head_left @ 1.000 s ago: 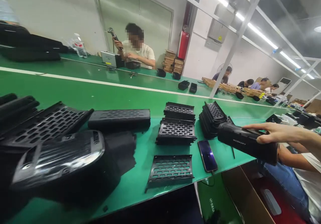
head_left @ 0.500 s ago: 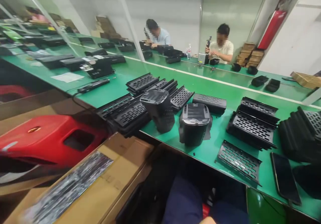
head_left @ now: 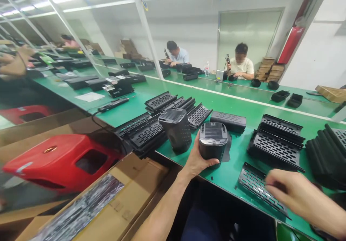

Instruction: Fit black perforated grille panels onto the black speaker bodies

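My left hand [head_left: 198, 161] is wrapped round the lower side of a black rounded housing [head_left: 213, 134], its thumb across the front. The housing stands upright at the table's near edge, its framed flat end facing up. A similar black housing [head_left: 175, 129] stands just left of it, tilted in view. My right hand [head_left: 289, 187], slightly blurred, hovers over the right part of a black perforated panel [head_left: 254, 183]. Its fingers are curled in; what they hold, if anything, is hidden. I cannot tell whether it touches the panel.
Perforated panels lie stacked left [head_left: 146, 131] and right [head_left: 275, 140] on the green table [head_left: 173, 89]. A cardboard box [head_left: 116, 197] and red stool [head_left: 59, 161] stand at lower left. Across the table, two people [head_left: 177, 55] work. A cable runs to a black power tool [head_left: 113, 105].
Both my hands have come into view: the left now grips the black housing, the right is over the loose panel. My view has tilted up, showing the ceiling lights.
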`<state>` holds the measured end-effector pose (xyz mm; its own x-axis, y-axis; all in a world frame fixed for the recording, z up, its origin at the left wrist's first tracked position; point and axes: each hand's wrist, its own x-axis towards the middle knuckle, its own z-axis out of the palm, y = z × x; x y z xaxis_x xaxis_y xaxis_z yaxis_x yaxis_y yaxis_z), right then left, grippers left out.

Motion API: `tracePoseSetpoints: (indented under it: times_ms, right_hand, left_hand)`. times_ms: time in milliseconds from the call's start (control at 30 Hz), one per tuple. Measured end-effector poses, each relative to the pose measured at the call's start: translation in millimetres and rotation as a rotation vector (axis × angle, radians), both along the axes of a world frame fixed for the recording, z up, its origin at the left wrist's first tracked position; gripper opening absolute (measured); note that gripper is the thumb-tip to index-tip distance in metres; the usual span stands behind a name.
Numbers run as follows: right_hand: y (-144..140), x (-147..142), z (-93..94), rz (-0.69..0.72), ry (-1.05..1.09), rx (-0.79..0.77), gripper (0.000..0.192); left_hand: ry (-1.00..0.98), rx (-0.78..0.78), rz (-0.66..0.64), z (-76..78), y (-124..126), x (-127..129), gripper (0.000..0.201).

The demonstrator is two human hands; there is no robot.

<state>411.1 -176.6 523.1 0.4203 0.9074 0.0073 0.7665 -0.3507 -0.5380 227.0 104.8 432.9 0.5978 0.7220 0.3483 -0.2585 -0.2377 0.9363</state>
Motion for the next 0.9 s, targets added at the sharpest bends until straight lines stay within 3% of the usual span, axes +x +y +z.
tracePoseSetpoints:
  times_ms: [67,200,333,433,533,633,767,900]
  right_hand:
    - [48,-22,-11.0,0.077,-0.083,-0.145,0.016]
    - [129,-36,-36.5,-0.049,-0.176,-0.2,0.016]
    - [166,-25,-61.9,-0.156,-0.203,-0.247,0.024]
    - [174,-20,-71.0,-0.196,-0.203,-0.279,0.022]
    - [170,-21,-67.2,-0.206,-0.191,-0.262,0.018]
    - [150,-21,-55.9,-0.236,-0.168,-0.214,0.018]
    - [95,-19,-48.2,-0.303,-0.121,-0.154,0.022]
    - [29,-14,-59.8,-0.437,-0.142,-0.162,0.019]
  left_hand:
    - [-0.027,-0.036,0.022,-4.8,-1,5,0.124]
    - [-0.13,-0.084,0.149,6.2,-3,-15,0.092]
    - [-0.12,0.003,0.328,19.2,1,-60,0.074]
    - [-0.029,0.133,0.461,15.5,2,-86,0.073]
    - [0.014,0.23,0.579,3.5,0,-92,0.083]
    - [0.052,0.246,0.586,-8.2,-2,-80,0.092]
    - [0.084,0.229,0.586,-16.2,-2,-58,0.102]
    - [0.115,0.226,0.568,-19.6,-2,-41,0.109]
